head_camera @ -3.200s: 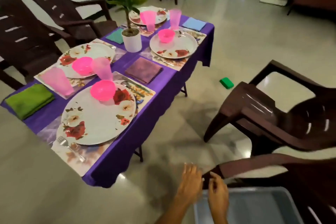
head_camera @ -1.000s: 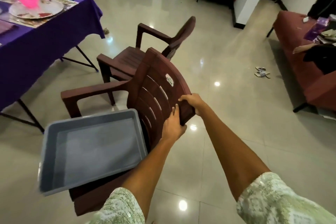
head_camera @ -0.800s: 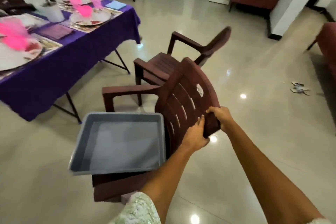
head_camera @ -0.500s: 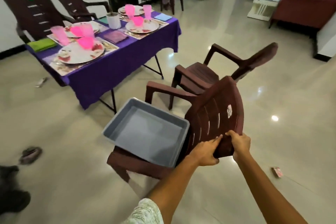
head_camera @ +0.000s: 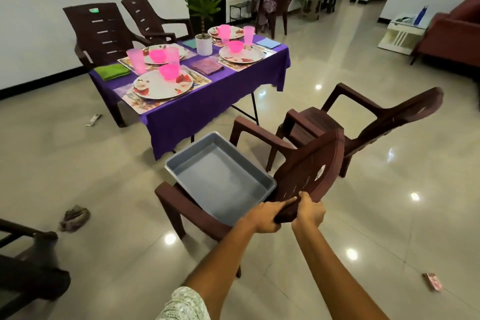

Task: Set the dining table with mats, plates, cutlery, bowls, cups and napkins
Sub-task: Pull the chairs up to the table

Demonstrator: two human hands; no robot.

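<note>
A wide tiled floor (head_camera: 363, 228) with glossy light spots fills the room. Well ahead and to the left of the hands stands the bench (head_camera: 207, 104), draped in purple and already laid with mats, plates (head_camera: 162, 84), pink bowls, pink cups (head_camera: 135, 60) and folded napkins (head_camera: 111, 71); the cutlery is too small to make out clearly. Nearer, a brown chair (head_camera: 306, 171) tilts back toward the person, a grey tray (head_camera: 220, 179) resting on its seat just ahead of the hands. A second chair (head_camera: 363, 122) stands just beyond it.

The left hand (head_camera: 265, 218) and the right hand (head_camera: 309, 212) both grip the top edge of the chair's backrest, fingers curled over it, close together.

The step looks like shifting this chair, probably toward the bench. To do it well, the tilt should stay gentle so the loose tray does not slide off the seat, and the legs should clear the neighbouring chair.

Against half a second ago, the grip is the same, while the view has swung so the bench sits more centrally and farther from the chair.
</note>
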